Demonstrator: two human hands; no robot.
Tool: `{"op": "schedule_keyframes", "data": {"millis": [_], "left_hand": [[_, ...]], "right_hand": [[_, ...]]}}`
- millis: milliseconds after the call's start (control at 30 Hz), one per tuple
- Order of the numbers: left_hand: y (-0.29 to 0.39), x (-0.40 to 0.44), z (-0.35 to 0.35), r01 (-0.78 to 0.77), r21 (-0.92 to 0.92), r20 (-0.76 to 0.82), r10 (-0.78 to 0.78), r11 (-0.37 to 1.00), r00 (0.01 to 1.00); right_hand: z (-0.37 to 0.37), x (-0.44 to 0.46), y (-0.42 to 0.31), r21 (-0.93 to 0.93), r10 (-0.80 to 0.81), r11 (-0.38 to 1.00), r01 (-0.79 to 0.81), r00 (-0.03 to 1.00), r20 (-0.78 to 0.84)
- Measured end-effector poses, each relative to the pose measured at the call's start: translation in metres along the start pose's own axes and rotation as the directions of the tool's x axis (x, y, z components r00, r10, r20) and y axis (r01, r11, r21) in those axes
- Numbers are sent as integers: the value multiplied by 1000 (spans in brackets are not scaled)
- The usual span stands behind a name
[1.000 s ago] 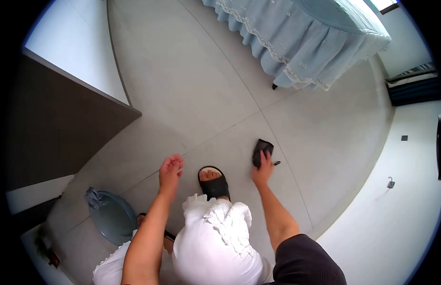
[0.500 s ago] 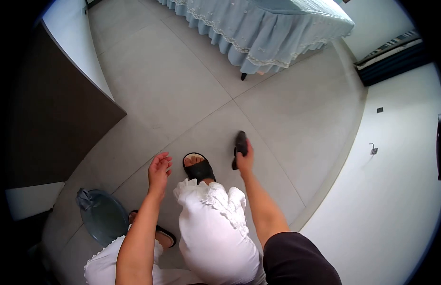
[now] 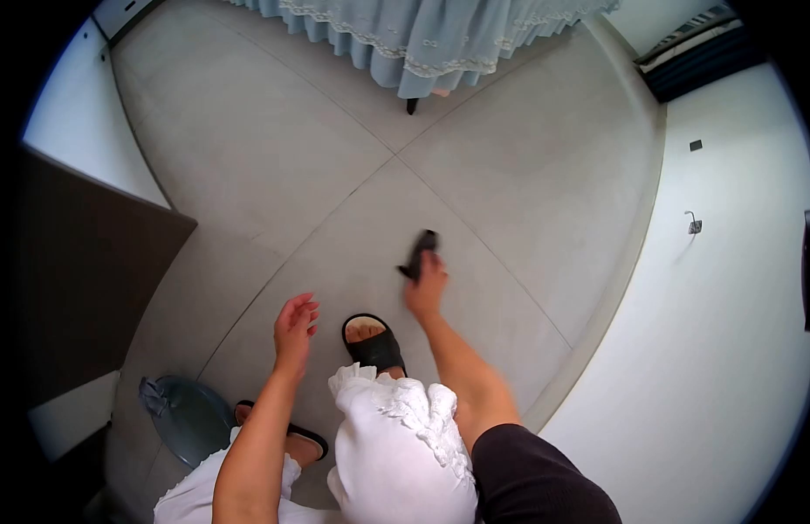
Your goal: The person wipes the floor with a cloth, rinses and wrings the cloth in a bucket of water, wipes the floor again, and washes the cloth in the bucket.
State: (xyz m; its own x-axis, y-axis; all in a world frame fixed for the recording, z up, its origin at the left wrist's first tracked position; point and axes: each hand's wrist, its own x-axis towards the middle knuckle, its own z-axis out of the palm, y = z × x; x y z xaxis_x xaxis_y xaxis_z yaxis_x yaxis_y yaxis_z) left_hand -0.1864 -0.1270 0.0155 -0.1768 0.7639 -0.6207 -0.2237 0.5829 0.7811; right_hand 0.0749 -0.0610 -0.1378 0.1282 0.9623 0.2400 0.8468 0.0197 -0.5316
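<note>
My right hand (image 3: pixel 428 284) grips a small dark object (image 3: pixel 420 253), smeared by motion, above the grey tiled floor in front of my sandalled foot. What the object is cannot be made out. Left of that foot, my left hand (image 3: pixel 296 325) hangs in the air with its fingers loosely curled and apart, holding nothing. A black sandal (image 3: pixel 376 349) is on my forward foot, below and between the two hands.
A blue-grey basin (image 3: pixel 194 421) with a cloth (image 3: pixel 154 397) on its rim stands at the lower left. A dark panel (image 3: pixel 99 253) juts in from the left. A bed with a pale blue ruffled skirt (image 3: pixel 457 44) is ahead. A white wall (image 3: pixel 684 349) runs along the right.
My right hand has moved left with the dark object, which has turned from lying broad side up to a narrow, slanted view. The camera view has shifted; the bed sits higher in it.
</note>
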Motion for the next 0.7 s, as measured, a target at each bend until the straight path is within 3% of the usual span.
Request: {"op": "schedule_keyframes", "data": {"millis": [67, 100, 133, 167, 233, 300, 433, 500, 600, 633, 700], "left_hand": [[1, 8, 7, 7, 9, 6, -7, 1000, 1000], [1, 12, 11, 10, 13, 12, -10, 1000, 1000], [1, 17, 12, 9, 16, 24, -9, 1000, 1000], [2, 21, 16, 7, 13, 23, -7, 1000, 1000], [6, 25, 24, 14, 11, 43, -14, 1000, 999], [10, 28, 33, 12, 24, 62, -13, 1000, 998], [7, 33, 59, 26, 16, 116, -28, 1000, 993], [4, 34, 74, 49, 13, 158, -50, 999, 986], [3, 32, 94, 62, 37, 203, -68, 997, 977], [2, 31, 98, 67, 51, 212, -76, 996, 974], [-4, 30, 100, 84, 57, 215, -94, 995, 972]], "right_hand": [[24, 7, -35, 220, -217, 960, 176, 960, 176], [26, 8, -62, 271, -256, 945, 182, 928, 272], [20, 11, -88, 312, -222, 946, 88, 878, 424], [15, 14, -92, 354, -226, 934, 56, 859, 459], [-6, 13, -66, 368, -165, 929, 49, 942, 291], [-48, -8, -21, 278, 6, 961, -8, 1000, 7], [-141, -86, 80, 65, 321, 947, -316, 942, -96], [-160, -124, 110, -5, 514, 845, -534, 816, -263], [-145, -134, 130, -215, 753, 543, -811, 584, -302], [-140, -116, 122, -206, 840, 433, -878, 475, -261], [-119, -92, 110, -193, 829, 437, -878, 477, -293]]}}
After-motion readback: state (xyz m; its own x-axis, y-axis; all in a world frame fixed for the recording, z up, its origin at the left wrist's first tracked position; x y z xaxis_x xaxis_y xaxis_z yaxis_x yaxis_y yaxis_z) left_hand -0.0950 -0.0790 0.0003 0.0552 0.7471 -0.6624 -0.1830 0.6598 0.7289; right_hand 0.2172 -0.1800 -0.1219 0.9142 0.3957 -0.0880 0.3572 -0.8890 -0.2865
